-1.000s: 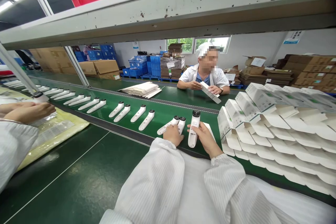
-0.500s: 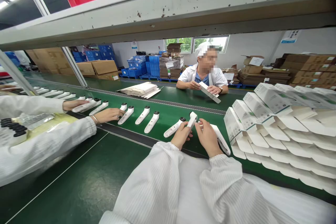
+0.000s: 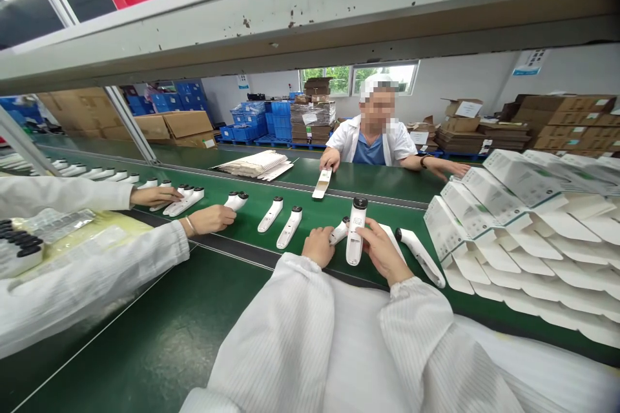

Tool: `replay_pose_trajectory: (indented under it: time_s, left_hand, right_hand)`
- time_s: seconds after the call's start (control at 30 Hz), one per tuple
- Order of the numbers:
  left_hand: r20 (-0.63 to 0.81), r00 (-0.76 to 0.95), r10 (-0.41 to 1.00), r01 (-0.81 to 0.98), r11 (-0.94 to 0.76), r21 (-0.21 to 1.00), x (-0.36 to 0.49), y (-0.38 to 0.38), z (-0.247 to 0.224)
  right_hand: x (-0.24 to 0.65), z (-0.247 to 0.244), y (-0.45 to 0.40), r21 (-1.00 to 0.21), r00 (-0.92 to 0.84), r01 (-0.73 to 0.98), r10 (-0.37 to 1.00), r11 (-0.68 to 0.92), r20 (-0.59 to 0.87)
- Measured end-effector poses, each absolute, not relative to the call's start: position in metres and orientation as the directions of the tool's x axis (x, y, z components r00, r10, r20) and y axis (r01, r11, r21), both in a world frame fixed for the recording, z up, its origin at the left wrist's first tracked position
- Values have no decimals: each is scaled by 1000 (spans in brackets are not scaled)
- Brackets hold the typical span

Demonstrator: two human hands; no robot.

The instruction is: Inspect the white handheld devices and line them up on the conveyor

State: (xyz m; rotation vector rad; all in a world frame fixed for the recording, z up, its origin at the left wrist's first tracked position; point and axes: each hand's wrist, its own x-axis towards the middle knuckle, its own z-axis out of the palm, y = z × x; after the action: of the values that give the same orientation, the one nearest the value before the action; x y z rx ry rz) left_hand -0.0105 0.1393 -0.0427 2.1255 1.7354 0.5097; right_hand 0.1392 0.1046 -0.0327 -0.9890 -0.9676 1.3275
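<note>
In my right hand (image 3: 385,248) is a white handheld thermometer (image 3: 356,248) with a black head, held upright, its open battery compartment facing me. My left hand (image 3: 318,246) is closed at the lower end of another white thermometer (image 3: 340,232) lying on the green belt; its fingertips are partly hidden. To the right of my right hand rests a thermometer (image 3: 420,257) on its side, with a further white piece (image 3: 391,239) partly hidden behind the hand. Left of my hands, two thermometers lie on the belt, the nearer one (image 3: 289,228) with its compartment showing.
Stacked open white boxes (image 3: 494,206) stand at the right. Across the belt (image 3: 242,229), a co-worker (image 3: 371,135) holds a white box (image 3: 322,183). A neighbour's hands (image 3: 210,218) handle thermometers at the left. Flattened cartons (image 3: 256,164) lie beyond; a shelf (image 3: 290,19) crosses overhead.
My right hand now holds the thermometer that my left hand had, turned upright. My left hand has shifted left to one on the belt. The co-worker's box has moved left and lower.
</note>
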Motion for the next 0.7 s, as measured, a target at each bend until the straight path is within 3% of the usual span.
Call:
replay_pose_trajectory:
  time_s: [0.07, 0.13, 0.23, 0.3, 0.37, 0.47, 0.53, 0.6, 0.7]
  left_hand:
    - [21, 179, 984, 830, -163, 533, -11, 142, -44]
    - [2, 122, 992, 703, -88, 705, -9, 143, -43]
    - [-167, 64, 984, 233, 148, 961, -5, 141, -38]
    - [-331, 130, 934, -140, 348, 927, -2, 138, -34]
    - [-416, 231, 879, -365, 475, 801, 1, 135, -31]
    - [-397, 255, 882, -450, 472, 758, 6, 130, -29]
    - [-372, 213, 903, -442, 429, 788, 11, 127, -29]
    - [-356, 190, 915, -438, 404, 803, 15, 125, -31]
    - [-251, 196, 948, -489, 317, 813, 20, 123, -36]
  right_hand:
    - [138, -33, 106, -958, 45, -286, 998, -24, -39]
    - [138, -34, 108, -971, 93, -235, 993, -44, -68]
    - [146, -38, 113, -994, 202, -35, 973, -103, -108]
    - [154, -42, 115, -949, 289, 247, 950, -197, -122]
    - [161, -44, 115, -775, 339, 564, 936, -286, -98]
    - [165, -44, 112, -495, 309, 823, 951, -277, -19]
    - [163, -42, 110, -446, 298, 865, 950, -229, 90]
    - [158, -39, 110, -507, 304, 847, 928, -159, 217]
    - [150, -36, 111, -795, 238, 606, 948, 23, 209]
